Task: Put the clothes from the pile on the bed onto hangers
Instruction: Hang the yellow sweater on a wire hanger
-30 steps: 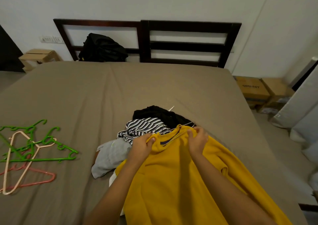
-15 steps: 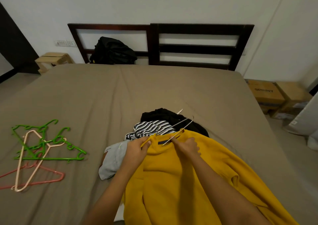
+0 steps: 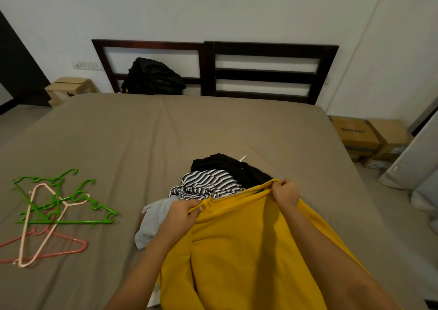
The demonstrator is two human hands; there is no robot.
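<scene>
Your left hand (image 3: 182, 214) and right hand (image 3: 285, 192) pinch the shirt (image 3: 248, 250) at its top edge, fingers (image 3: 288, 184) curled. Fabric is soft and limp; grip near both shoulders to prevent sagging.

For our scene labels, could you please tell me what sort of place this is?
Most likely a home bedroom: a wide bed with a dark slatted headboard, a pile of clothes on it, and plastic hangers lying on the sheet.

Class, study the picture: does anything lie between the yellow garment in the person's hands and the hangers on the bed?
Only a pale grey garment, lying against the yellow garment on its left; beyond it, bare sheet runs to the hangers.
</scene>
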